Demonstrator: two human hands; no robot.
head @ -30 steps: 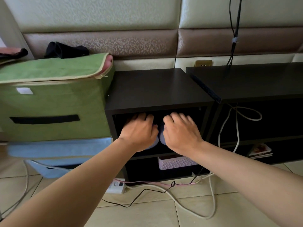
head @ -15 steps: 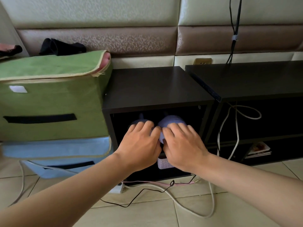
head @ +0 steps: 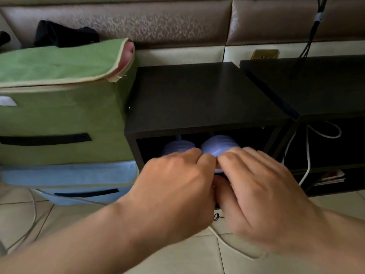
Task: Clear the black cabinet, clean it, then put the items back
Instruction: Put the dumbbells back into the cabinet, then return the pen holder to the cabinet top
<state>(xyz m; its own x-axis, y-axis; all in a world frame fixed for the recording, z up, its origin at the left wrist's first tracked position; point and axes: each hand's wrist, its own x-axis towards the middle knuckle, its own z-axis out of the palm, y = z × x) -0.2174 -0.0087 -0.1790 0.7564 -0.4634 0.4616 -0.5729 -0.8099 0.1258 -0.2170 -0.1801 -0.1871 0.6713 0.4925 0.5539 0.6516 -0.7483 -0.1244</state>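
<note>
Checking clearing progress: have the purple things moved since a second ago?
Yes: the purple things came forward, out toward the front edge of the black cabinet.

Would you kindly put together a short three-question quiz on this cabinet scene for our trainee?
1. True or false: the green fabric box sits on top of the blue fabric box.
2. Where are the two purple rounded items? A) on the floor B) inside the black cabinet, just under its top C) on the cabinet's top
3. Short answer: what are the left hand and right hand holding?
Key: 1 true; 2 B; 3 the purple rounded items.
</note>
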